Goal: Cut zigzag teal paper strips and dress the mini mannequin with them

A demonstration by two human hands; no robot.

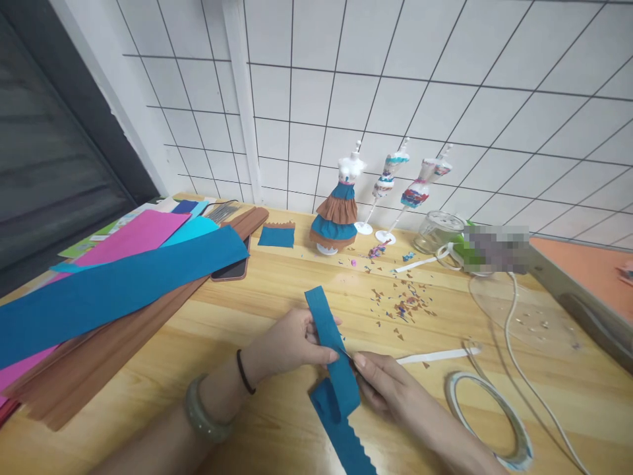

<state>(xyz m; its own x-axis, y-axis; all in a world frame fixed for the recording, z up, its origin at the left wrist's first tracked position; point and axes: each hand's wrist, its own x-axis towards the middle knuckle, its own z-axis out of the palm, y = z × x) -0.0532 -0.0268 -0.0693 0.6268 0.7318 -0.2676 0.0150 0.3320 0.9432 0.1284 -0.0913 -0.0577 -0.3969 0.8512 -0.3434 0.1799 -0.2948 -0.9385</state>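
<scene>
A strip of blue crepe paper point(324, 318) is pinched in my left hand point(297, 336), thumb on top and fingers beneath. The strip folds over below the hand, and its lower length point(341, 429) has a zigzag-cut edge and runs off the bottom of the view. At the strip's right edge, my right hand point(383, 379) is closed around a thin metal tool point(345, 354). Only the tool's narrow tip shows, touching the paper; my fingers hide the rest, so its kind is unclear.
Blue point(123, 290), pink and brown paper sheets lie left, partly over a phone point(231, 267). A small dress form point(339, 204) in a tiered blue-brown skirt stands behind, near two slimmer forms. Paper scraps point(408, 303), a glass jar point(435, 231), tape roll point(487, 415) and cable point(512, 356) lie right.
</scene>
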